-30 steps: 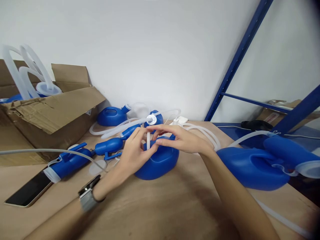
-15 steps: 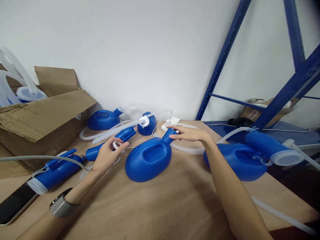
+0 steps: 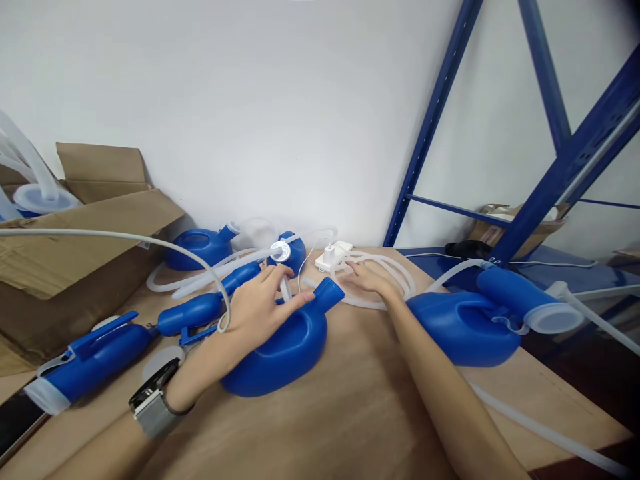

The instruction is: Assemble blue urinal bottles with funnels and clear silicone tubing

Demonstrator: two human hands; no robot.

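My left hand (image 3: 263,300) is closed, with a small translucent white plastic piece (image 3: 285,288) between thumb and fingers; most of it is hidden. Its thumb reaches toward the neck of a blue plastic bottle (image 3: 300,350) with a moulded handle, which lies on the table with its open mouth tilted up to the right. Behind that neck, my right hand (image 3: 367,277) has its fingers stretched out at a coil of clear tubing (image 3: 400,270). Whether the fingertips grip the tubing is hard to see.
An open cardboard box (image 3: 95,240) with tubes and lids stands at the left. Blue bottle parts (image 3: 107,353) lie before it. A white power strip (image 3: 336,253) is at the back wall. At right, another blue bottle (image 3: 460,327) with a tube stands near a blue metal rack (image 3: 425,133).
My right hand has left the bottle's neck and moved back to the tubing. My left hand has moved right, over the bottle, carrying the white piece. The bottle appears lower and further left.
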